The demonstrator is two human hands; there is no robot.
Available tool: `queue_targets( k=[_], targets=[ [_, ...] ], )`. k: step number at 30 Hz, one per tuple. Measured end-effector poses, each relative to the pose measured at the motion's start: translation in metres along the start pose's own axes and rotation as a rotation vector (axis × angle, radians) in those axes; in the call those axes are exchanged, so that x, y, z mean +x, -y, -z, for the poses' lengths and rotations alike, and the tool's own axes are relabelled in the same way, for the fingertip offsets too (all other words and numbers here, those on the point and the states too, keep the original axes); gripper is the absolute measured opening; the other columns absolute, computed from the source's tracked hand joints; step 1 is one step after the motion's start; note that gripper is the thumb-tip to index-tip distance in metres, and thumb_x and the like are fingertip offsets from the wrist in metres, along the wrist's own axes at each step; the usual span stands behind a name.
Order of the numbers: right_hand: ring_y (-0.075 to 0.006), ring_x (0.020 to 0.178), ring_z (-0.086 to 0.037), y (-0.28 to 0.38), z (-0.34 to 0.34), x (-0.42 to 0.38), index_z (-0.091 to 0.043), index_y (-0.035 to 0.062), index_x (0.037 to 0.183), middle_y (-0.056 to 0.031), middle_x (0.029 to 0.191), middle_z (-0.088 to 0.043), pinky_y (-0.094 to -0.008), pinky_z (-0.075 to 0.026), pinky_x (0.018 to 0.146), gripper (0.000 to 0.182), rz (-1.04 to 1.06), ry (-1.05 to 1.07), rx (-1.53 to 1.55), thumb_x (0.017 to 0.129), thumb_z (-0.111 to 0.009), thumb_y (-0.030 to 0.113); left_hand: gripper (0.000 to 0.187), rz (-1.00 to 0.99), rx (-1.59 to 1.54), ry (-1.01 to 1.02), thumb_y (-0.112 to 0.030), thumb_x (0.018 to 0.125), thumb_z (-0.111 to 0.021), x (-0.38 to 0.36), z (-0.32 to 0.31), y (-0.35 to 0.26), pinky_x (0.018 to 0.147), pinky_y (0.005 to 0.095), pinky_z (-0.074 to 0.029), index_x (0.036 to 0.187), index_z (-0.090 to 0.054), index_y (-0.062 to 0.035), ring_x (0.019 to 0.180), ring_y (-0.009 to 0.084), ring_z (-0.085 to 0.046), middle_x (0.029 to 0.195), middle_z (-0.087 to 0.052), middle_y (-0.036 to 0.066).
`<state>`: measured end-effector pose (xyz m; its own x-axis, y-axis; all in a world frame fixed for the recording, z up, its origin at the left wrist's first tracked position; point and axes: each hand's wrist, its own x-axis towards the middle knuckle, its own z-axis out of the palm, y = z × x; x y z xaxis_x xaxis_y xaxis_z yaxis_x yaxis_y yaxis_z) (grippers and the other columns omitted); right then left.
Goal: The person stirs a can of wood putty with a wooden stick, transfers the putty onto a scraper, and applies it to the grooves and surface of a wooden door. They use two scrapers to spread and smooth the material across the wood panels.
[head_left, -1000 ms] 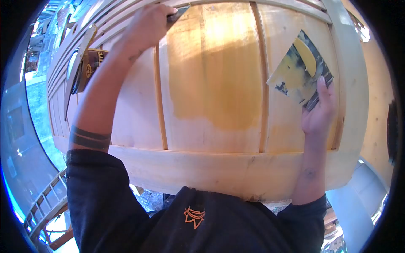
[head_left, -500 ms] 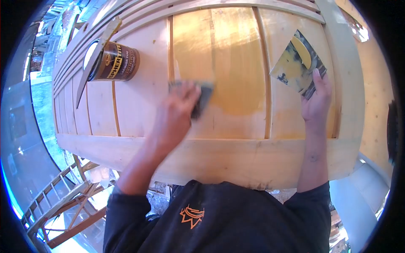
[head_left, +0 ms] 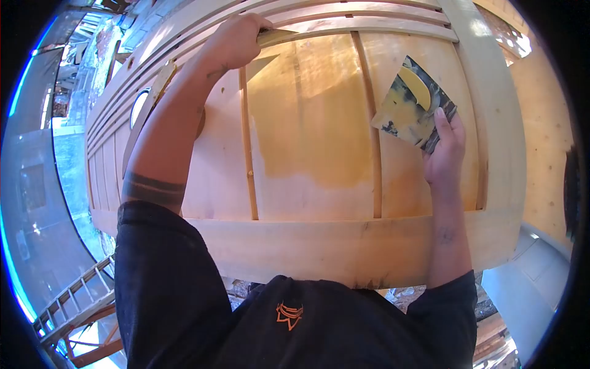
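My left hand (head_left: 239, 40) is closed on a flat putty spreader (head_left: 278, 37), whose edge meets the upper end of a wooden panel (head_left: 313, 123). A yellow film covers much of that panel, and its lower part is bare pale wood. My right hand (head_left: 445, 144) grips a square, dark, smeared plate (head_left: 402, 114) by its lower corner, above the panel to the right. On the plate lies a curved lump of yellow putty (head_left: 416, 88). My left forearm hides most of a can (head_left: 201, 123), and a long flat stick (head_left: 161, 84) rests across its top.
The panel belongs to a large wooden piece with slats (head_left: 344, 15) along its far side and a broad rail (head_left: 307, 243) near me. A ladder (head_left: 77, 295) is at lower left. A pale curved surface (head_left: 528, 283) is at lower right.
My left hand has moved up and away with the spreader, from the panel's left middle to its far end. The right hand and plate appear slightly lower and further left.
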<state>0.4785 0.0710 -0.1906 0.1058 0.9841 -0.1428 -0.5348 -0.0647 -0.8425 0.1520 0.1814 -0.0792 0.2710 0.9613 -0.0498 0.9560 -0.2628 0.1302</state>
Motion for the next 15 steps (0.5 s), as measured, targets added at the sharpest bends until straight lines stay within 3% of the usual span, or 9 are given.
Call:
queue_targets(
  k=[5, 8, 11, 15],
  targets=[
    [-0.0176, 0.103, -0.061, 0.001, -0.001, -0.003, -0.050, -0.0034, 0.123, -0.0108, 0.116, -0.060, -0.0317, -0.053, 0.087, 0.030, 0.002, 0.045, 0.025, 0.098, -0.045, 0.012, 0.035, 0.077, -0.042, 0.106, -0.001, 0.073, -0.055, 0.013, 0.000, -0.006, 0.075, 0.0416, -0.049, 0.105, -0.069, -0.0064, 0.083, 0.0344, -0.064, 0.089, -0.068, 0.019],
    [-0.0171, 0.104, -0.060, 0.002, -0.003, -0.003, -0.050, -0.0034, 0.123, -0.0104, 0.116, -0.060, -0.0316, -0.052, 0.087, 0.030, -0.004, 0.037, 0.018, 0.098, -0.045, 0.012, 0.033, 0.041, 0.023, 0.123, 0.000, 0.074, -0.058, 0.015, -0.002, 0.001, 0.074, 0.0362, -0.048, 0.106, -0.065, -0.0010, 0.080, 0.0278, -0.064, 0.087, -0.067, 0.020],
    [-0.0170, 0.105, -0.060, 0.003, -0.005, -0.004, -0.050, -0.0034, 0.124, -0.0100, 0.116, -0.060, -0.0318, -0.051, 0.088, 0.031, 0.003, 0.034, 0.013, 0.098, -0.044, 0.012, 0.035, 0.017, -0.045, 0.017, 0.002, 0.070, -0.053, 0.014, -0.010, 0.012, 0.072, 0.0413, -0.049, 0.100, -0.069, -0.0054, 0.082, 0.0344, -0.064, 0.088, -0.067, 0.020],
    [-0.0178, 0.106, -0.059, 0.004, -0.005, -0.005, -0.049, -0.0033, 0.125, -0.0098, 0.117, -0.060, -0.0322, -0.050, 0.090, 0.032, -0.009, 0.035, -0.004, 0.098, -0.044, 0.012, 0.039, -0.055, -0.014, 0.030, 0.004, 0.069, -0.052, 0.020, -0.012, 0.014, 0.074, 0.0388, -0.050, 0.103, -0.068, -0.0050, 0.082, 0.0326, -0.064, 0.090, -0.068, 0.020]
  ],
)
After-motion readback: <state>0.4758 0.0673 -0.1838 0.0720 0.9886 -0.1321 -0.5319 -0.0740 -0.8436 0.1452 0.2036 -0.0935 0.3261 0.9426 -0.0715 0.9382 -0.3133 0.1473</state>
